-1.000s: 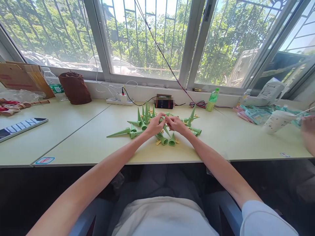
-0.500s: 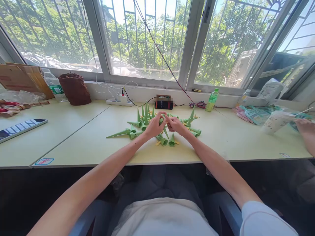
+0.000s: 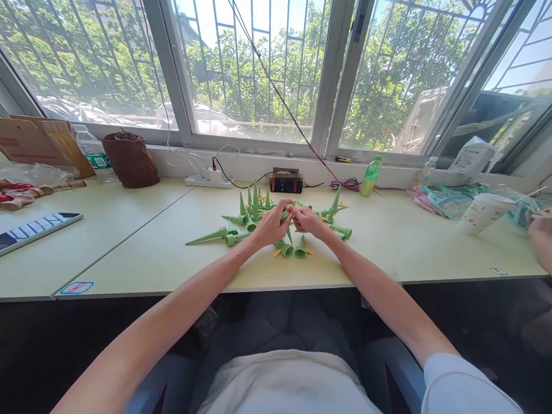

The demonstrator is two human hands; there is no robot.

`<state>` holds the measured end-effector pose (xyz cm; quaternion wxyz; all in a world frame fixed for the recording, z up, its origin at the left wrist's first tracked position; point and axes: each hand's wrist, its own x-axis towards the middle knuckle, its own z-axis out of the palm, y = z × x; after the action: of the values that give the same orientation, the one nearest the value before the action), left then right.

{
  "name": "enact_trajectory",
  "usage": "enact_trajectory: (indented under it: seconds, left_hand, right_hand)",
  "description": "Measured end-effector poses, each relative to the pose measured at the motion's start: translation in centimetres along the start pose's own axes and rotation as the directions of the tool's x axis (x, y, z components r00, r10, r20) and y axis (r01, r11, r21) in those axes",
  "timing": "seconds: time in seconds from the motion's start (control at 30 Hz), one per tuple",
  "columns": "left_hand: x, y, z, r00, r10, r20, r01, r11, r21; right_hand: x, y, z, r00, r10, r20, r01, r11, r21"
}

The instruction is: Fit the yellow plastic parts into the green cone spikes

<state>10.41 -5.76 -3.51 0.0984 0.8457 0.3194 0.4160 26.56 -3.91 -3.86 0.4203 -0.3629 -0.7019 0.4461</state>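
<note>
My left hand (image 3: 271,225) is closed around a green plastic plant-watering spike (image 3: 289,234), whose pointed end shows below the fingers. My right hand (image 3: 305,221) meets it at the fingertips, pinched together; what lies between those fingers is too small and covered to make out. Around both hands lie several more green spikes. One long spike (image 3: 207,236) points left, and two, one of them an open-ended spike (image 3: 301,248), lie nearest the table edge with small yellow valves (image 3: 309,251) on them. Behind my left hand several spikes stand upright, and another upright spike (image 3: 335,204) is at the right.
A phone (image 3: 286,184) leans at the back near a power strip (image 3: 207,182). Farther right are a green drink bottle (image 3: 371,177), a white cup (image 3: 486,213) and another person's hand (image 3: 541,230). A brown bag (image 3: 130,160) and a tablet-like device (image 3: 38,231) lie left.
Both hands stay nearly in place, fingertips together, with only slight finger movement. At the far right the other person's hand has shifted. The view has tilted very slightly.
</note>
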Motion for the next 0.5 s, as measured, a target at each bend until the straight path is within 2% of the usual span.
enact_trajectory:
  seconds: [0.2, 0.5]
  left_hand:
    - [-0.1, -0.21, 0.09, 0.998, 0.059, -0.01, -0.058, 0.997, 0.059]
    - [-0.11, -0.32, 0.12, 0.998, 0.067, -0.015, -0.067, 0.997, 0.039]
  right_hand:
    - [-0.1, -0.26, -0.04, 1.0, 0.017, 0.02, -0.018, 0.999, 0.043]
    - [-0.18, -0.42, -0.13, 0.998, 0.054, 0.042, -0.056, 0.996, 0.064]
